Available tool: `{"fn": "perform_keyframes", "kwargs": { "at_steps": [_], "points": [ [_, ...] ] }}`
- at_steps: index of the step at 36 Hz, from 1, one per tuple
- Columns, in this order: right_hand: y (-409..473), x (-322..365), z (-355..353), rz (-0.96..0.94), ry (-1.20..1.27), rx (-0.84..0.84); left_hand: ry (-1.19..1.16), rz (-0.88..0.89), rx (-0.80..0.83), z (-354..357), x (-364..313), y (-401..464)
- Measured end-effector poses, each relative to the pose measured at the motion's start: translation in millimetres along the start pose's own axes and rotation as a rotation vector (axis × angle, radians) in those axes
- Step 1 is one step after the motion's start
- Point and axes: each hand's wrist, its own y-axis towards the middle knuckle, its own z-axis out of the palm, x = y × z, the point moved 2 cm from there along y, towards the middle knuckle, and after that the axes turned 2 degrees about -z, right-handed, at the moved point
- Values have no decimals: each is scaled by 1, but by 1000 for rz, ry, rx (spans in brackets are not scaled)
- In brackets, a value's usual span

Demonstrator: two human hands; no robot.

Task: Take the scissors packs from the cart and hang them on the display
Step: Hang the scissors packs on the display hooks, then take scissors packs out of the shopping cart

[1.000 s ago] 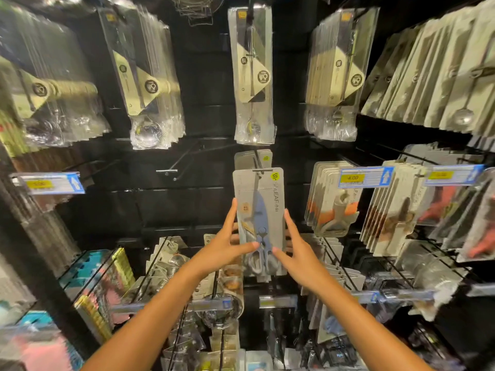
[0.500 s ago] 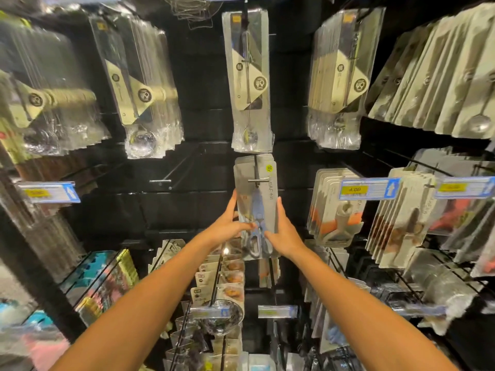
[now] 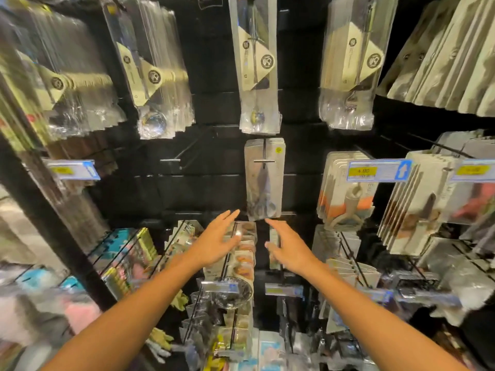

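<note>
Black display wall (image 3: 214, 156), scissors pack (image 3: 263, 180) hung on its peg.
Pack hangs upright, long axis vertical, just above both hands; left hand (image 3: 217, 243) and right hand (image 3: 290, 249) are spread, holding nothing, about equally near.

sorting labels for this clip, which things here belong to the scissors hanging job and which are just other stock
Part of the job:
- scissors packs hanging on the centre hook
- left hand and right hand, both open, just below the packs

Just other stock:
- spoon packs above
- fork packs upper right
- price tag
- empty hook to the left
</note>
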Motion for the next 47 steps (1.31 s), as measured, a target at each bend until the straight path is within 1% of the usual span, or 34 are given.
{"fn": "perform_keyframes", "kwargs": {
  "at_steps": [3, 7, 11, 14, 17, 20, 22, 25, 27, 30, 32, 34, 36, 38, 40, 42, 45, 47],
  "points": [
    [-17, 8, 15, -146, -127, 77, 184, 18, 20, 8, 21, -36],
    [-34, 21, 48, -294, -194, 185, 310, 26, 47, 12, 52, -106],
    [-52, 48, 94, -349, -242, 419, 408, -106, 95, 21, 92, -182],
    [-63, 65, 141, -451, -258, 490, 413, -262, 120, 26, 120, -245],
    [-76, 74, 187, -458, -249, 618, 417, -361, 114, 31, 136, -304],
    [-91, 93, 227, -486, -279, 713, 331, -562, 132, 35, 150, -357],
    [-100, 110, 253, -520, -321, 763, 282, -656, 99, 37, 162, -395],
    [-115, 135, 293, -560, -396, 896, 270, -749, 72, 40, 181, -452],
    [-124, 155, 318, -581, -382, 952, 231, -803, 40, 39, 190, -485],
    [-134, 186, 354, -629, -393, 1026, 298, -870, -1, 35, 205, -532],
    [-139, 207, 380, -671, -388, 1067, 280, -957, -46, 38, 218, -566],
    [-142, 226, 405, -718, -395, 1094, 258, -1045, -56, 42, 233, -598],
    [-145, 243, 427, -729, -418, 1143, 219, -1133, -27, 48, 247, -626],
    [-147, 260, 447, -729, -413, 1175, 168, -1187, -24, 53, 259, -654],
    [-150, 274, 471, -759, -415, 1175, 159, -1223, -67, 54, 268, -678],
    [-152, 286, 494, -784, -432, 1185, 133, -1259, -63, 52, 275, -697],
    [-157, 299, 524, -773, -456, 1225, 72, -1285, -101, 54, 281, -721],
    [-158, 305, 541, -802, -448, 1246, 35, -1301, -134, 53, 284, -731]
  ]
}}
